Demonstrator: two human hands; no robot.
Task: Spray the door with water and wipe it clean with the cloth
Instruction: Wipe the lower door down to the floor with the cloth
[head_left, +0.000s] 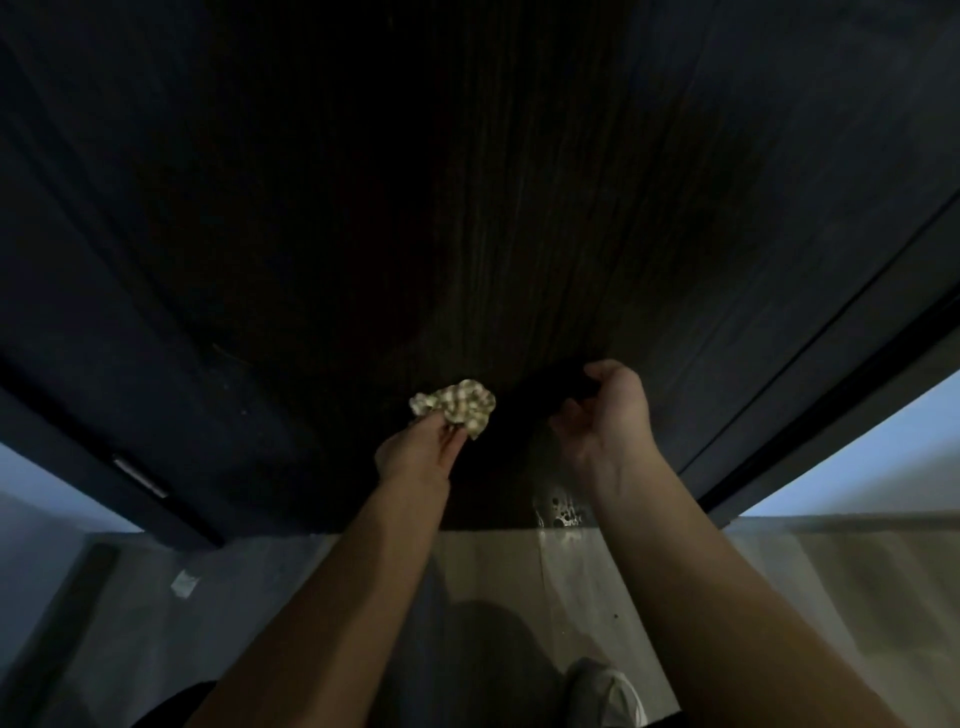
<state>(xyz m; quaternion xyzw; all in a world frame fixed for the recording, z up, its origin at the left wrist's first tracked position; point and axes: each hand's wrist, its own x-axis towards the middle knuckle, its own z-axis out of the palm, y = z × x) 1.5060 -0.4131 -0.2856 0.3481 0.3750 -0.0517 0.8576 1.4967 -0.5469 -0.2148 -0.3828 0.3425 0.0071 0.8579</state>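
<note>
We see a crumpled checked cloth, beige and pale, held low against the dark wood-grain door. Our left hand pinches it; our right hand hangs loosely curled just beside, holding nothing we can make out.

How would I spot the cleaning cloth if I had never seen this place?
Start at the big dark wooden door that fills the view. Low on it, two bare hands reach forward; the left hand pinches a small crumpled cloth. Its pale checked pattern is the only light, patterned thing against the dark wood.
</note>
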